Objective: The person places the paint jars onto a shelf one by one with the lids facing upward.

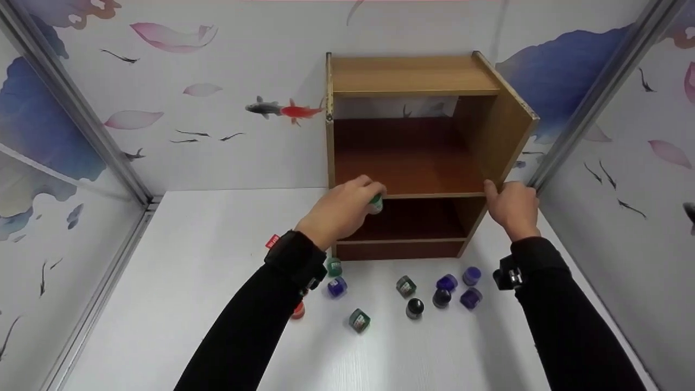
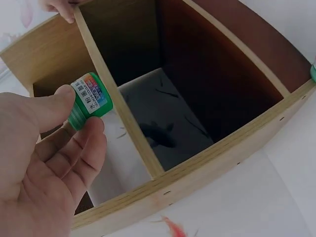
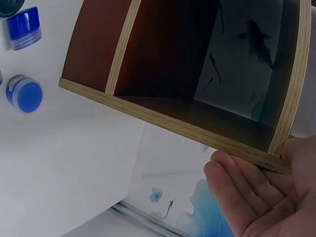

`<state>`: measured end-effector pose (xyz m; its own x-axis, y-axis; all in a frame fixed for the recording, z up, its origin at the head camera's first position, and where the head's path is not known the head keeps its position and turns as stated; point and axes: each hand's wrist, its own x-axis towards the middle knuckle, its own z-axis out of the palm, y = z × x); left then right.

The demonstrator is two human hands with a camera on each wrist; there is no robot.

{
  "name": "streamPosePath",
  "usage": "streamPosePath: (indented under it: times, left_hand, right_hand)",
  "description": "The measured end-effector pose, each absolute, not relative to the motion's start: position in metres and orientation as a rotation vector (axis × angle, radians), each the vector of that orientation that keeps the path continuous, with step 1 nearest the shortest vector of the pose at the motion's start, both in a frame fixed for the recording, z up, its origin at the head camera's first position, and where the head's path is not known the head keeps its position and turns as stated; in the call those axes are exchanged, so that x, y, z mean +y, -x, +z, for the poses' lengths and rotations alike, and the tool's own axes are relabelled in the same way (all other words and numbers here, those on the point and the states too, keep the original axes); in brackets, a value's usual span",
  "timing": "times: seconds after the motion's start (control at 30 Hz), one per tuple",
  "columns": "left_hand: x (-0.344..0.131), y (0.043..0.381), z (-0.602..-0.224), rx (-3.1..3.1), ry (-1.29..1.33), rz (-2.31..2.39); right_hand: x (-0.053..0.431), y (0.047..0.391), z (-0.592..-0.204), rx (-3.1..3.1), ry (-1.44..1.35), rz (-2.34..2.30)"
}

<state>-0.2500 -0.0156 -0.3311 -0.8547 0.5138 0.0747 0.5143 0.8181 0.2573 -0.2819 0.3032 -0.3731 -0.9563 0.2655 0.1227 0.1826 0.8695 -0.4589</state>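
My left hand [image 1: 341, 210] pinches a small gouache paint jar [image 2: 92, 100] between thumb and fingers, in front of the shelf unit's middle board. The jar is green with a white printed label. A small wooden shelf unit [image 1: 415, 76] stands upright on the table against the back wall, light wood outside and dark red-brown inside. At its right side my right hand [image 1: 513, 207] grips the front edge of the side panel. The right wrist view shows those fingers [image 3: 237, 185] against the panel's outer face.
Several paint jars lie or stand on the white table [image 1: 217, 271] before the shelf unit: green jars [image 1: 359, 320], blue-purple jars [image 1: 471, 298], black-topped jars [image 1: 415, 308] and a red jar [image 1: 298, 310] partly behind the left sleeve. Patterned walls with metal edge strips [image 1: 117, 155] enclose the table.
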Motion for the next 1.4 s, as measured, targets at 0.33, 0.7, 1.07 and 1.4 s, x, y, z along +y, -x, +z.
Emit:
streamPosePath:
  times: [0.33,0.7,1.07,1.4]
  left_hand:
    - [-0.005,0.27,-0.312,-2.946,0.858,-0.077]
    - [-0.001,0.293,-0.31,-2.935,0.729,0.154]
    - [0.01,0.305,-0.304,-3.014,0.561,0.285]
    - [0.015,0.311,-0.308,-3.013,0.536,0.333]
  right_hand:
    - [0.3,0.281,-0.376,-2.854,0.376,0.68]
    - [0.298,0.281,-0.377,-2.835,0.346,0.664]
    - [0.299,0.281,-0.376,-2.79,0.288,0.631]
    - [0.305,0.282,-0.376,-2.822,0.324,0.635]
